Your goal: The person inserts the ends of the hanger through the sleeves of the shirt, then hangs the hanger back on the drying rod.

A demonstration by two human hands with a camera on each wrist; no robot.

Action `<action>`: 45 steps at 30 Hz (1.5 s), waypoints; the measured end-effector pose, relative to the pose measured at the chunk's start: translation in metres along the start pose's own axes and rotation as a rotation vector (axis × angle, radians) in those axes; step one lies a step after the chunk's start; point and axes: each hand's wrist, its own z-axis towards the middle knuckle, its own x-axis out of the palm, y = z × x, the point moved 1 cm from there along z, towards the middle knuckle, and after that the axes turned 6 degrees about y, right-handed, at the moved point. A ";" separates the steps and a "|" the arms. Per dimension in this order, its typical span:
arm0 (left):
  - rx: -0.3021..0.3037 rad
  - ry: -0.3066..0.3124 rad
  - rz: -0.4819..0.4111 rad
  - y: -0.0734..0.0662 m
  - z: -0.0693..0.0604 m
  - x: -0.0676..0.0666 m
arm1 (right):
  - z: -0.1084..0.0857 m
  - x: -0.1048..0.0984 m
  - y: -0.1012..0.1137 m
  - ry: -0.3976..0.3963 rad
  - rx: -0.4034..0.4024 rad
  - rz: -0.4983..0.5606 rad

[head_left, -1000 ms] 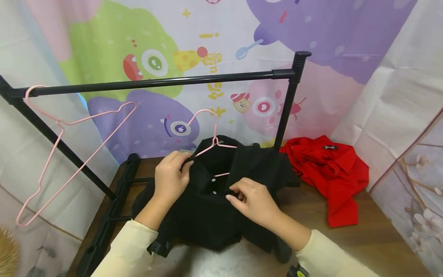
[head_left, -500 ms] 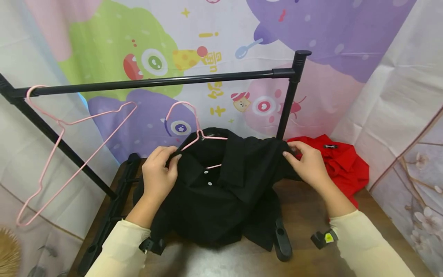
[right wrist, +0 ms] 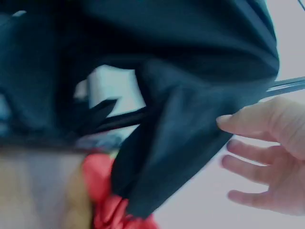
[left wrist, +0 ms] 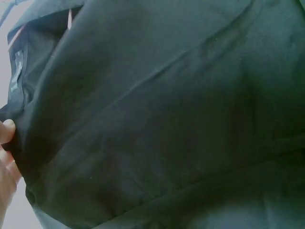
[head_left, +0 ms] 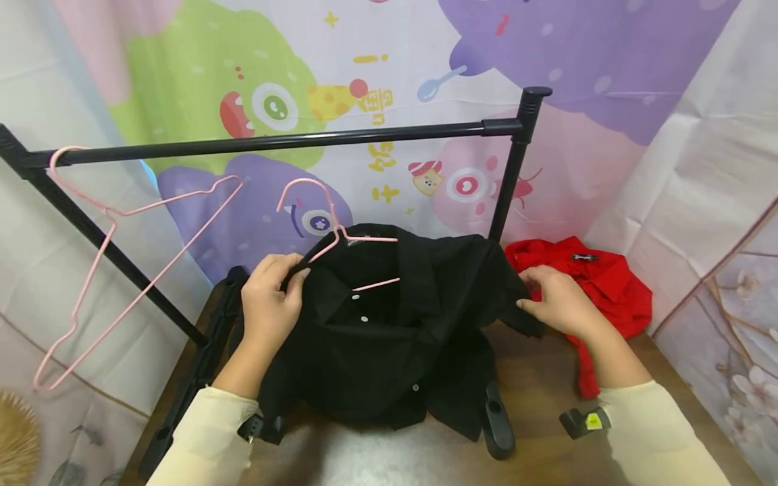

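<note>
Cartoon curtain behind; remotely, I judge the shirt soft and light, best held near its shoulders (left hand pinching its neckline, right hand spread at the sleeve).

Matt cloth is noted in the shirt, gloss on the rail, wood grain towards the table's right edge.
</note>
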 end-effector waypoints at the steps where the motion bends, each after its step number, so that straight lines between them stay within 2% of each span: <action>1: 0.018 0.009 -0.004 0.000 0.000 0.000 | 0.001 -0.005 0.005 -0.030 -0.013 0.004; 4: 0.075 0.034 -0.015 -0.003 0.001 0.001 | 0.006 -0.015 0.023 -0.120 -0.090 0.039; 7: 0.125 0.063 -0.016 -0.006 0.002 0.003 | 0.013 -0.017 0.040 -0.101 -0.204 0.045; 9: 0.144 0.072 -0.013 -0.007 0.002 0.005 | 0.018 -0.014 0.047 -0.075 -0.270 0.014; 11: 0.151 0.080 -0.008 -0.008 0.001 0.007 | 0.021 -0.010 0.050 -0.083 -0.318 -0.022; 15: 0.130 0.084 0.019 -0.009 -0.002 0.010 | 0.021 -0.003 0.052 -0.244 -0.430 -0.151; 18: 0.089 0.099 0.068 -0.011 -0.003 0.010 | 0.017 0.002 0.054 -0.400 -0.537 -0.264; 22: 0.029 0.114 0.127 -0.016 -0.001 0.010 | 0.011 0.014 0.059 -0.574 -0.671 -0.353; 24: 0.005 0.100 0.140 -0.018 0.000 0.011 | 0.008 0.023 0.061 -0.637 -0.715 -0.377; 26: -0.011 0.075 0.137 -0.021 0.000 0.011 | 0.004 0.033 0.064 -0.665 -0.732 -0.390; 28: -0.003 0.055 0.128 -0.024 0.001 0.012 | 0.001 0.043 0.067 -0.650 -0.724 -0.383; 32: 0.069 0.034 0.097 -0.027 0.002 0.012 | 0.003 0.049 0.068 -0.537 -0.656 -0.303; 35: 0.130 0.028 0.062 -0.024 0.003 0.009 | 0.005 0.037 0.061 -0.523 -0.564 -0.230; 38: 0.161 0.009 0.014 -0.020 0.004 0.003 | 0.008 0.019 0.047 -0.494 -0.420 -0.171; 42: 0.163 -0.026 -0.027 -0.012 0.005 -0.005 | 0.012 0.001 0.027 -0.327 -0.240 -0.102; 45: 0.151 -0.042 -0.042 -0.009 0.006 -0.007 | 0.010 -0.007 0.016 -0.216 -0.153 -0.038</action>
